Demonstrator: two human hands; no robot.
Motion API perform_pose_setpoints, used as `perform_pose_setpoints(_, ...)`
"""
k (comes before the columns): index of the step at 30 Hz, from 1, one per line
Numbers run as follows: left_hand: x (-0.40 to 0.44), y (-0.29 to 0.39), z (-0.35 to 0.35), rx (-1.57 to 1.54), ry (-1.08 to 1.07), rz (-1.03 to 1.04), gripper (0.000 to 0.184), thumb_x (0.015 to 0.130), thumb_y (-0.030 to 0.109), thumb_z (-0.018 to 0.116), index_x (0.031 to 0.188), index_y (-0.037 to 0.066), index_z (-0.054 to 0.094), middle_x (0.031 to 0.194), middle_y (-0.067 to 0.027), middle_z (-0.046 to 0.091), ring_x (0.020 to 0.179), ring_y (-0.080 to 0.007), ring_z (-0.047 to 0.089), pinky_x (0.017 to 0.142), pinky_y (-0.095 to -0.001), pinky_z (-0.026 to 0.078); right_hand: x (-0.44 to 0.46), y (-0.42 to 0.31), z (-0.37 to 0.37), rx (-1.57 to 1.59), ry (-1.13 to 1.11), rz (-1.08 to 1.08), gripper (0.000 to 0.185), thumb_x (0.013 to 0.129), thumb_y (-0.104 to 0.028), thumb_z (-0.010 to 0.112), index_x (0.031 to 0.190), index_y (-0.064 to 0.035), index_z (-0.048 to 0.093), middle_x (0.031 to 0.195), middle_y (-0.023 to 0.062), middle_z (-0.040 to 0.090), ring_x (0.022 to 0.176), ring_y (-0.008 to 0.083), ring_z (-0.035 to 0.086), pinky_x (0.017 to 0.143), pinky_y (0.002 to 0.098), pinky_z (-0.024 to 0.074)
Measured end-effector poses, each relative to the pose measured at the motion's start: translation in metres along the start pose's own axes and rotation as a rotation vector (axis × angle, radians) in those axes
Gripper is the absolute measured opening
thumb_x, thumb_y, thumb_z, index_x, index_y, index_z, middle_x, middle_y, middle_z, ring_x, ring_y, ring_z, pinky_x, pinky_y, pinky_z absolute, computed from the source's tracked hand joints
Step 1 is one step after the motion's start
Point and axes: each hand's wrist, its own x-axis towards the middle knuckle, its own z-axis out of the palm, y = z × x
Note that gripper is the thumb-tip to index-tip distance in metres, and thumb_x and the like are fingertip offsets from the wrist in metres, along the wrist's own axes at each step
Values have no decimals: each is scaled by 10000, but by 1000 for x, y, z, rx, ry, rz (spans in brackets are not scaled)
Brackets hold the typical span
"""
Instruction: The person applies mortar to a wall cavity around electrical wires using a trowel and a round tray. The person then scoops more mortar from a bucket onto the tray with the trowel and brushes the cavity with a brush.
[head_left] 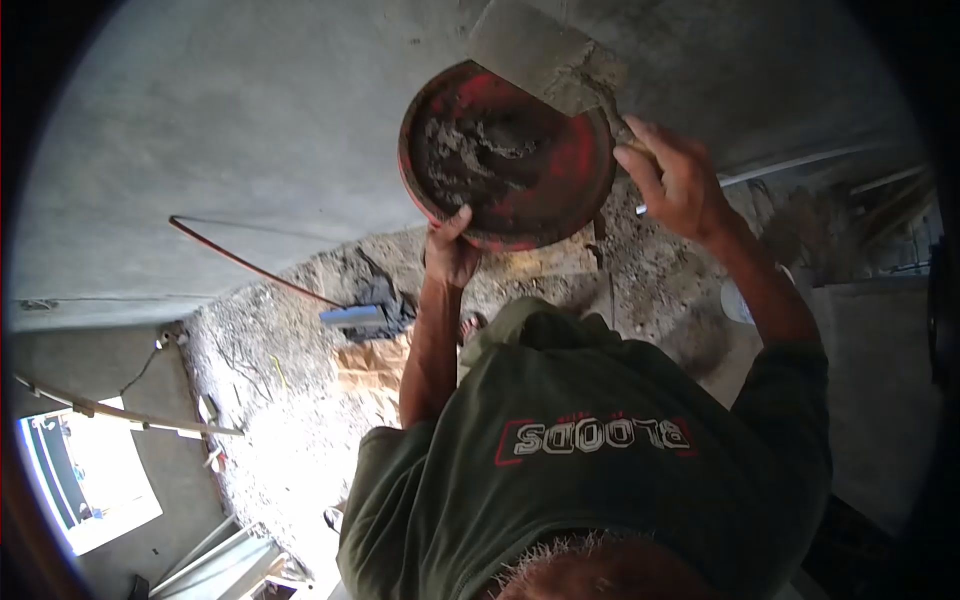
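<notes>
My left hand (pixel 453 252) grips the lower rim of a round red pan (pixel 572 205), with its thumb over the edge. Grey-brown wet mortar (pixel 470 150) lies in lumps and smears inside the pan. My right hand (pixel 682 180) is closed around the handle of a trowel (pixel 535 50). The trowel's broad flat blade is smeared with mortar near the handle. It overlaps the pan's upper right rim in view; whether it touches the pan or the wall behind, I cannot tell.
A grey plastered wall (pixel 250 120) stands ahead. A long-handled tool (pixel 250 262) leans against it, its blue-grey head (pixel 352 317) on the rubble-strewn floor. Brown paper (pixel 370 368) lies close by. A whitish container (pixel 738 300) stands at right, and a bright window opening (pixel 110 480) at lower left.
</notes>
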Motion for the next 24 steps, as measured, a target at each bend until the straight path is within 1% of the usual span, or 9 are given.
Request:
perform_pose_setpoints(2, -3, 0, -5, -17, 29, 2, 560, 868, -11, 637, 1389, 37, 439, 1336, -153, 552, 1235, -321, 539, 1062, -499, 453, 6, -5, -8, 231, -375, 414, 353, 942, -290, 612, 1018, 53, 643, 738, 160, 653, 650, 265, 675, 569, 384, 528)
perform_pose_setpoints(3, -1, -8, -10, -5, 12, 32, 556, 866, 7, 646, 1384, 38, 448, 1337, -147, 555, 1240, -316, 535, 1074, -498, 439, -3, 6, -9, 234, -382, 421, 353, 942, -290, 612, 1018, 53, 643, 738, 160, 653, 650, 265, 675, 569, 384, 528)
perform_pose_setpoints(5, 0, -14, -16, -7, -3, 65, 552, 864, 24, 654, 1379, 39, 457, 1337, -141, 557, 1244, -311, 531, 1087, -497, 424, -16, 29, -16, 550, -836, 877, 346, 961, -298, 585, 876, 34, 633, 643, 92, 608, 550, 176, 629, 500, 342, 499)
perform_pose_setpoints(11, 4, -10, -49, -75, 41, -6, 561, 852, -9, 654, 1376, 50, 462, 1325, -142, 566, 1216, -310, 554, 1080, -508, 435, -43, 53, -42, 517, -792, 921, 347, 975, -301, 564, 837, 13, 612, 616, 48, 573, 462, 128, 569, 406, 307, 447)
perform_pose_setpoints(16, 0, 8, -51, 53, -18, 0, 548, 867, 41, 661, 1377, 35, 460, 1335, -152, 556, 1232, -318, 542, 1088, -522, 423, -35, 26, -2, 594, -919, 928, 350, 974, -308, 571, 906, 29, 637, 620, 53, 575, 478, 125, 575, 414, 301, 460)
perform_pose_setpoints(19, -6, 19, -48, 127, -4, -66, 551, 866, 32, 661, 1379, 43, 462, 1335, -150, 556, 1231, -316, 542, 1077, -515, 438, -26, -7, 26, 587, -760, 913, 353, 966, -302, 587, 965, 46, 645, 625, 56, 576, 462, 118, 557, 419, 292, 463)
perform_pose_setpoints(21, -10, 20, -47, 78, 29, -26, 552, 867, 31, 657, 1382, 46, 459, 1331, -148, 559, 1228, -316, 545, 1070, -512, 446, -31, -12, 33, 641, -725, 833, 328, 947, -249, 614, 1039, 65, 640, 671, 111, 623, 527, 201, 624, 500, 335, 515)
perform_pose_setpoints(23, -5, 22, -51, 65, 1, -29, 551, 870, 32, 654, 1384, 47, 455, 1329, -148, 560, 1225, -317, 546, 1070, -510, 447, -41, -18, 37, 45, -276, 124, 335, 927, -193, 626, 1116, 84, 626, 777, 185, 671, 677, 305, 682, 621, 389, 545)
perform_pose_setpoints(24, -13, 27, -52, 61, -26, -45, 551, 872, 33, 652, 1386, 47, 452, 1327, -148, 560, 1223, -317, 547, 1070, -509, 447, -39, -31, 32, 44, -282, 132, 335, 927, -193, 626, 1116, 84, 626, 777, 185, 671, 677, 305, 682, 621, 389, 545)
